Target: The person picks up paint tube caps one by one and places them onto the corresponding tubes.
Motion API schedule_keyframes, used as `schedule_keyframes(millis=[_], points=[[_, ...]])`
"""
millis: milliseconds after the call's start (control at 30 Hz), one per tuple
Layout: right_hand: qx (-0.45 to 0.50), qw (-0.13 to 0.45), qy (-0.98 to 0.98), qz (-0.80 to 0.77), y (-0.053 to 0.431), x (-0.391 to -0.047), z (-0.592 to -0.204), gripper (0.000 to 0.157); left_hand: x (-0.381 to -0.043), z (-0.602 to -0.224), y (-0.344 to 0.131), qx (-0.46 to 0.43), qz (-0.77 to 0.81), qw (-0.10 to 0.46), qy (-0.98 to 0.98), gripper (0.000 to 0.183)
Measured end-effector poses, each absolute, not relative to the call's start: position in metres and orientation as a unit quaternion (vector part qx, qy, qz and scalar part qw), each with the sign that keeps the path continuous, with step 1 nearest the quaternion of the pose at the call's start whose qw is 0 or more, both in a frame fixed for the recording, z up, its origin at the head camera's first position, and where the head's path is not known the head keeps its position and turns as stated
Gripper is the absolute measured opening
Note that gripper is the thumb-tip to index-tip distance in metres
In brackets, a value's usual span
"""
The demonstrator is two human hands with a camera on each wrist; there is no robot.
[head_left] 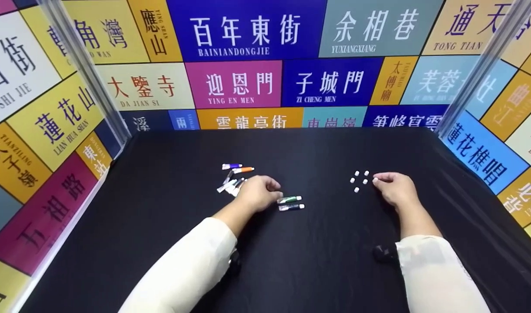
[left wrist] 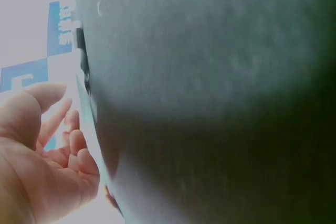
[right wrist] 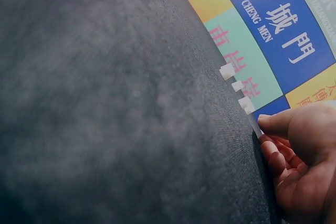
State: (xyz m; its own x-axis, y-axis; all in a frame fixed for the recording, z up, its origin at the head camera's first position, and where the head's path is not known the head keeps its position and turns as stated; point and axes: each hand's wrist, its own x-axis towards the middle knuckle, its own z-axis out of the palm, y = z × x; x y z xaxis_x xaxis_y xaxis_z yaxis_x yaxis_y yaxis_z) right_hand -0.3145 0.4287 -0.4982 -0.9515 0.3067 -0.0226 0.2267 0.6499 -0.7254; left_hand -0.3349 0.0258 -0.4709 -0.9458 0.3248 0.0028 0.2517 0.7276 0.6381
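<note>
From my remote seat, I see at far left a wall of colourful signs (head_left: 52,126) meeting the black cloth (head_left: 326,243) that covers the table. Next comes a loose pile of small tubes: a purple tube (head_left: 236,166) at the back, an orange tube (head_left: 243,170) just beside it, a dark tube (head_left: 228,176) slanting below, and a pale tube (head_left: 226,186) in front, among others partly hidden by the hand.

My left hand (head_left: 257,193) is at the pile's right edge; the left wrist view shows its thumb apart from the loosely curled fingers. Just right of its fingertips lie a green tube (head_left: 290,199) and, in front of it, a dark blue tube (head_left: 291,207), side by side with white ends to the right. I can't tell whether the hand touches the green one.

Well to the right, five white caps (head_left: 356,190) sit in a small cluster on the cloth. Just beside them, my right hand (head_left: 396,189) has thumb and forefinger together, pinching another white cap (head_left: 375,180). Pale sleeves (head_left: 439,269) cover both forearms.
</note>
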Motion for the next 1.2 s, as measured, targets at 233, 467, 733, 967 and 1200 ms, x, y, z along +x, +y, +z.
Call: schedule_keyframes(millis=[233,467,733,967,1200], points=[[-0.152,0.051,-0.902,0.401,0.430,-0.312,-0.497,0.038,-0.341,-0.472,0.004,0.127,0.340,0.029,0.931,0.023],[-0.155,0.043,-0.899,0.408,0.433,-0.310,-0.496,0.039,-0.349,-0.473,-0.018,0.094,0.328,0.010,0.940,0.024],[-0.154,0.038,-0.897,0.413,0.432,-0.311,-0.497,0.040,-0.353,-0.472,-0.037,0.067,0.320,0.022,0.945,0.025],[-0.156,0.040,-0.893,0.420,0.430,-0.311,-0.495,0.042,-0.351,-0.472,-0.047,0.054,0.310,0.018,0.949,0.021],[-0.156,0.052,-0.884,0.437,0.425,-0.311,-0.492,0.045,-0.351,-0.476,-0.052,0.046,0.275,0.011,0.960,0.020]])
